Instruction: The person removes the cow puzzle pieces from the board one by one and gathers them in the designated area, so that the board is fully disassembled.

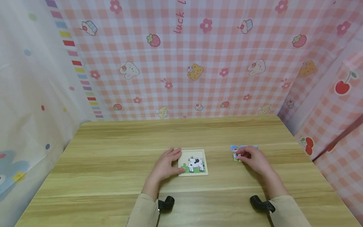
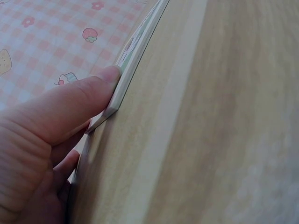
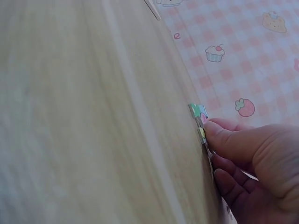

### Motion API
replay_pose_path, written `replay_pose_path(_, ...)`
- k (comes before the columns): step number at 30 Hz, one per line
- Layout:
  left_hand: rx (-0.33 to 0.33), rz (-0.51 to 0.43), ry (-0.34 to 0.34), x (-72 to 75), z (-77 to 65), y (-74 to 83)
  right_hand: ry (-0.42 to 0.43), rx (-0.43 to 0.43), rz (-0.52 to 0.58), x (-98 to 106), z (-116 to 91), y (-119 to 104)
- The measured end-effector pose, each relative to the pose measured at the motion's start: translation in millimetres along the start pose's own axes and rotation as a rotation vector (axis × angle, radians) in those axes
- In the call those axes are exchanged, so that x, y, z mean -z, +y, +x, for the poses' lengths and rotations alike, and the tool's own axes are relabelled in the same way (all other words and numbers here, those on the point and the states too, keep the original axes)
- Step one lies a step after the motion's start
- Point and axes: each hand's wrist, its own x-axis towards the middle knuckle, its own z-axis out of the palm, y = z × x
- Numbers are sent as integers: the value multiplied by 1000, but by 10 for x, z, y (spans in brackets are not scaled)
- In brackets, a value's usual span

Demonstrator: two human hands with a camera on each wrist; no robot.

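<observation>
A square wooden puzzle board [image 1: 205, 170] with a cow picture lies flat on the table, its upper part showing bare wood. My left hand [image 1: 166, 164] rests at its left side, the thumb [image 2: 100, 88] pressing on the near left part and the fingers stretched along the far left corner. Farther right, my right hand [image 1: 256, 160] pinches a small colourful puzzle piece [image 1: 238, 156] between thumb and forefinger. Loose blue and green puzzle pieces [image 1: 233, 147] lie around those fingertips, partly covered by the hand. In the right wrist view, a green piece [image 3: 196, 110] shows beside the thumb.
The wood-grain table [image 1: 113, 176] reaches back to a pink checked cloth [image 1: 181, 94]. Patterned curtains [image 1: 334, 132] hang at both sides. Each wrist bears a black camera mount [image 1: 167, 204].
</observation>
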Motion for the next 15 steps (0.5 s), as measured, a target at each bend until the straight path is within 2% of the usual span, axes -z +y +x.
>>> replay_pose_path(7,-4,5,0,6,-4,2,3,-30,-9,-11,1,-15)
replay_pose_path(15,-15,19,-5,2,-6,-14,12,-62,36,45,-28,-46)
